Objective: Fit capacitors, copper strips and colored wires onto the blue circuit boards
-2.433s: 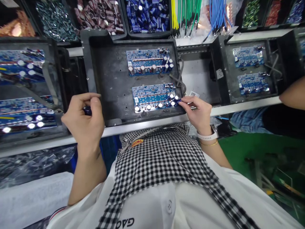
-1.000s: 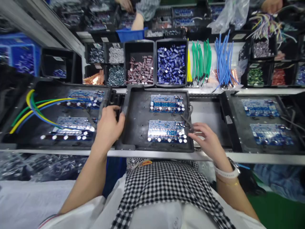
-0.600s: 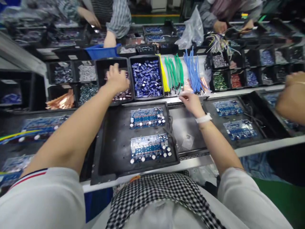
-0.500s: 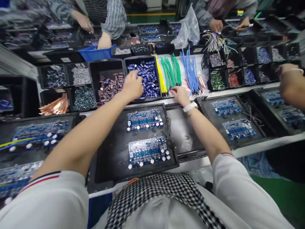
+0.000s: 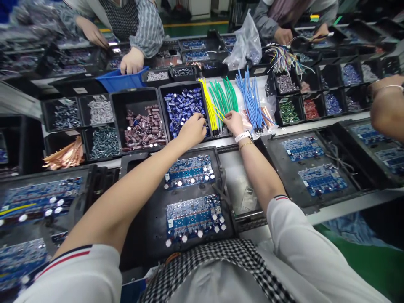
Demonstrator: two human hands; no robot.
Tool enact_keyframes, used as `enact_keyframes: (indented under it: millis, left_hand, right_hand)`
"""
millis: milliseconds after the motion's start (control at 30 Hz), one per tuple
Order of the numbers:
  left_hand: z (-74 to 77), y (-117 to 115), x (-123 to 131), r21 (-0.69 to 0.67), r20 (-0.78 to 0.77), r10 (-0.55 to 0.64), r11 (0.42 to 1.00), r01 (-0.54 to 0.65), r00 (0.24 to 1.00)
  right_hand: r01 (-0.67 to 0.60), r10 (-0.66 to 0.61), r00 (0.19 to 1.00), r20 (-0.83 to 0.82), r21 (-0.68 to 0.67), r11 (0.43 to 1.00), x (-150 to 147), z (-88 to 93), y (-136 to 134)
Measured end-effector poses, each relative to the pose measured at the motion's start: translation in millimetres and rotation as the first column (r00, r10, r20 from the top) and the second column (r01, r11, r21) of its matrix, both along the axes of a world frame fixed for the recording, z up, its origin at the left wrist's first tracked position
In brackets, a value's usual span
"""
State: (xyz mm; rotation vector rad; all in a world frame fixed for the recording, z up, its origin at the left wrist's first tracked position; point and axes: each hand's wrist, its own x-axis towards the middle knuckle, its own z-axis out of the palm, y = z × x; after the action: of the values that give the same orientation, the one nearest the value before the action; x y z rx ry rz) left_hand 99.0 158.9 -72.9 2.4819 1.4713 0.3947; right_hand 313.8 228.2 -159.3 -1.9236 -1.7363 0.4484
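Note:
My left hand is over the front right part of the bin of blue capacitors; its fingers are curled together, and what they hold, if anything, is hidden. A slanting yellow wire is pinched in my right hand, its far end crossing the other yellow wires. Green wires lie just behind this hand, with blue wires to the right. Below my arms, a black tray bears two blue circuit boards, the upper board and the lower board.
Brown capacitors fill a bin to the left, near copper strips and smaller parts bins. Another tray with boards stands at right. Co-workers' hands show across the bench, one at a blue bin, and another hand at far right.
My left hand has moved right and forward from the middle of the blue capacitors to the bin's corner. My right hand has shifted slightly and now has a yellow wire pulled aslant.

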Motion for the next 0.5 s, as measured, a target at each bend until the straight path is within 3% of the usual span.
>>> enact_keyframes:
  millis: [367, 500]
  left_hand:
    - [-10.1, -6.5, 13.9, 0.002, -0.038, -0.052, 0.999, 0.052, 0.998]
    - [-5.0, -13.2, 20.2, -0.006, -0.053, -0.072, 0.997, 0.072, 0.996]
  right_hand:
    - [0.065, -0.035, 0.923, 0.383, -0.066, 0.996, -26.5, 18.1, 2.8]
    - [0.035, 0.047, 0.862, 0.505, -0.151, 0.988, -40.1, 27.8, 2.9]
